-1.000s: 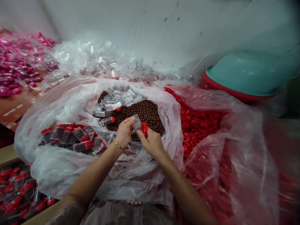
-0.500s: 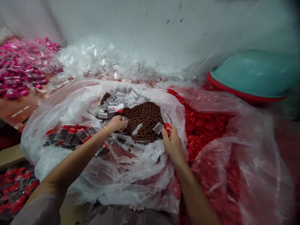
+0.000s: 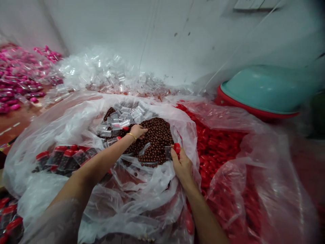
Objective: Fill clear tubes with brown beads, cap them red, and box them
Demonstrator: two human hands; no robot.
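Observation:
My left hand point(image 3: 138, 131) is dipped among the small brown balls point(image 3: 158, 132), fingers curled downward. The clear plastic container it held a moment ago is hidden beneath the hand and the balls. At the right side of the pile, my right hand point(image 3: 181, 164) pinches a red cap point(image 3: 177, 148) between thumb and fingers. A clear plastic container point(image 3: 168, 152) sits against that cap, pointing left. Loose clear containers point(image 3: 138, 113) lie on the balls behind my left hand. Filled jars with red caps point(image 3: 66, 159) are heaped to the left of the balls.
A crumpled translucent plastic sheet point(image 3: 142, 203) surrounds the balls. Many red caps point(image 3: 218, 145) lie in plastic to the right. Clear containers point(image 3: 101, 67) and pink items point(image 3: 20, 81) are piled farther back. A teal basin point(image 3: 269, 88) stands by the wall, upside down on a red one.
My left hand has moved right and dipped into the brown balls, its clear container now out of sight. My right hand still holds the red cap and container. The camera view has shifted slightly.

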